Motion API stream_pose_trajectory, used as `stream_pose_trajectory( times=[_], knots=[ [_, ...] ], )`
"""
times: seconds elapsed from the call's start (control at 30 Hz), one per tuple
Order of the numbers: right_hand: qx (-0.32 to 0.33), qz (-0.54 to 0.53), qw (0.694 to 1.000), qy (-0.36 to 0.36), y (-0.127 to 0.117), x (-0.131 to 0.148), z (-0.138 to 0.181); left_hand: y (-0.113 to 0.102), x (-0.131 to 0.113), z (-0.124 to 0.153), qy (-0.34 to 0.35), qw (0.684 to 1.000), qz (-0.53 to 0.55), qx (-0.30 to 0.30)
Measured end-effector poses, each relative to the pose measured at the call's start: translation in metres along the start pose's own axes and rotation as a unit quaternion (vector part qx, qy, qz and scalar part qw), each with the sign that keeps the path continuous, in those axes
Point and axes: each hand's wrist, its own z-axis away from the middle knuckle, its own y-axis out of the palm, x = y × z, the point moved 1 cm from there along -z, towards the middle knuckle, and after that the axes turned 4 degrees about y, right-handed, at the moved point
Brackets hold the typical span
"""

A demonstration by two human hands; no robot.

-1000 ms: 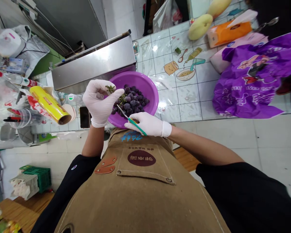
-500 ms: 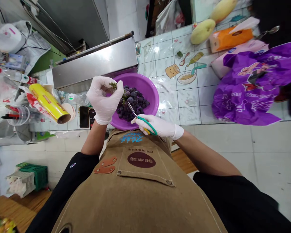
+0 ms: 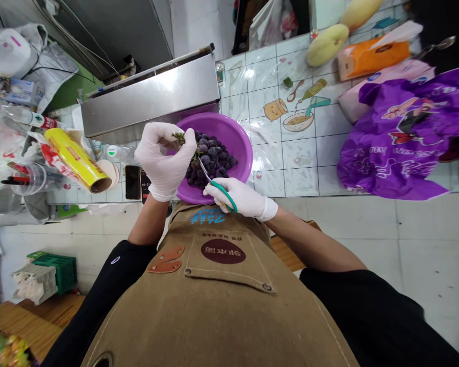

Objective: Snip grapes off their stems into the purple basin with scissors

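Observation:
In a white glove, my left hand [image 3: 166,158] pinches a green grape stem [image 3: 179,137] between thumb and fingers, over the left side of a purple basin [image 3: 243,137]. Dark purple grapes [image 3: 216,155] are heaped in the basin. My right hand [image 3: 239,199], gloved too, is closed round the green handle of a pair of scissors [image 3: 225,192] at the basin's near edge. The blades point up and left, in among the stems near my left hand. Whether the blade tips touch a stem, I cannot tell.
A stainless steel box [image 3: 153,97] stands behind the basin. Left of it lie two phones [image 3: 133,182] and a yellow roll of cling film [image 3: 76,160]. On the right are a purple plastic bag [image 3: 398,148], an orange tissue pack [image 3: 373,58] and pale yellow melons [image 3: 328,45].
My right hand has moved slightly left with the scissors, nearer my left hand. The left hand keeps its pinch on the stem almost in place. The view has shifted a little.

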Motion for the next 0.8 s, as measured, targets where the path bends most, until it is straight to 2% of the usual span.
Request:
stream_pose_trajectory(
  times=[0.13,0.2,0.3,0.37,0.47,0.53,0.6,0.67,0.8],
  knots=[
    [-0.064,0.088,0.994,-0.002,-0.003,0.004,0.003,0.002,0.007,0.002,-0.027,0.999,-0.013,0.01],
    [-0.042,0.106,0.993,0.005,-0.008,0.007,0.013,0.002,0.01,0.001,-0.028,1.0,0.0,0.013],
    [0.007,0.055,0.998,0.026,-0.019,0.011,0.032,-0.001,0.01,-0.006,-0.008,1.0,-0.001,0.012],
    [-0.008,-0.001,1.0,0.021,-0.028,0.013,0.042,-0.003,0.008,-0.011,0.013,1.0,-0.006,0.02],
    [-0.056,-0.06,0.995,-0.054,-0.036,0.019,0.043,-0.005,0.004,-0.016,0.027,0.999,0.02,0.036],
    [-0.118,-0.077,0.983,-0.121,-0.037,0.026,0.035,-0.006,0.004,-0.016,0.017,0.998,0.038,0.036],
    [-0.205,-0.058,0.959,-0.185,-0.037,0.036,0.022,-0.007,0.006,-0.015,0.001,0.998,0.037,0.043],
    [-0.256,0.013,0.938,-0.235,-0.037,0.051,0.008,-0.008,0.011,-0.015,-0.02,0.997,0.043,0.065],
    [-0.209,0.159,0.933,-0.245,-0.037,0.088,-0.011,-0.012,0.016,-0.025,-0.067,0.985,0.097,0.123]
  ],
)
